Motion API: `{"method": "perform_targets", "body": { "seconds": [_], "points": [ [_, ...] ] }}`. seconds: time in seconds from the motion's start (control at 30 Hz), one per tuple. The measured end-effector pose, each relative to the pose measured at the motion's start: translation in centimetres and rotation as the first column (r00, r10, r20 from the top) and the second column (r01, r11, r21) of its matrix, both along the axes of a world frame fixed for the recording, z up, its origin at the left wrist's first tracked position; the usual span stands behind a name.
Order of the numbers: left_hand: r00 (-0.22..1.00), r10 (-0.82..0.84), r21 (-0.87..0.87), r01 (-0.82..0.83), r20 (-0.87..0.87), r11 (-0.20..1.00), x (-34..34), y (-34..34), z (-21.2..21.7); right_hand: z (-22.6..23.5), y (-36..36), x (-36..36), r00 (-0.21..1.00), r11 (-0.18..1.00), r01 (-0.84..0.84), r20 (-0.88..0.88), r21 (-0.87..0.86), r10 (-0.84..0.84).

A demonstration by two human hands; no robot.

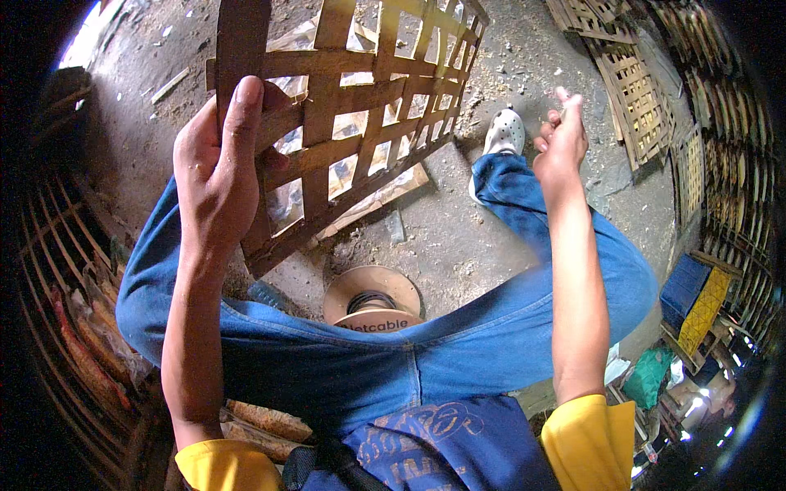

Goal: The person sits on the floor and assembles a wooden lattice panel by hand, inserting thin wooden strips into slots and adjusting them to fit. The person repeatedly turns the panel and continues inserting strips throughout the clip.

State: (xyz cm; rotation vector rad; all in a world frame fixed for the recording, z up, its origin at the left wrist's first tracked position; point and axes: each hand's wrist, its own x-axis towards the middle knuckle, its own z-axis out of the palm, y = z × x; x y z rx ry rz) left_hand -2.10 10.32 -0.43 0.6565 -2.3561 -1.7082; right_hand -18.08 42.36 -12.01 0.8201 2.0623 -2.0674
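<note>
My left hand [217, 176] is closed round the wide edge slat of a woven wooden lattice panel [319, 123], thumb on the near face and fingers behind. The panel is tilted up off the ground, its open squares showing the floor behind. To the right, apart from the panel, my right hand [563, 135] is raised over my knee with its fingers curled in. Whether something small is pinched in those fingers I cannot make out.
A wooden cable spool [332, 296] with dark cable stands between my legs. More lattice panels [643, 106] lie at the right, near stacked slats [737, 176]. A blue and yellow box [686, 299] and green bag [647, 378] are right. My shoe [505, 131] rests ahead on debris-strewn ground.
</note>
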Motion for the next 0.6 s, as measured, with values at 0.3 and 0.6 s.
{"method": "perform_targets", "body": {
  "seconds": [0.3, 0.6],
  "points": [
    [1.000, 0.028, -0.019, -0.028, 0.002, 0.999, 0.0, 0.3, 0.2, -0.2, -0.8, 0.2, 0.999, 0.999, -0.049, -0.006, 0.025, 0.049],
    [0.999, 0.007, -0.035, -0.009, -0.046, 0.999, 0.2, -0.1, -0.3, -3.6, -5.8, 5.6, 0.515, 0.399, -0.780, 0.130, 0.482, 0.847]
  ]
}}
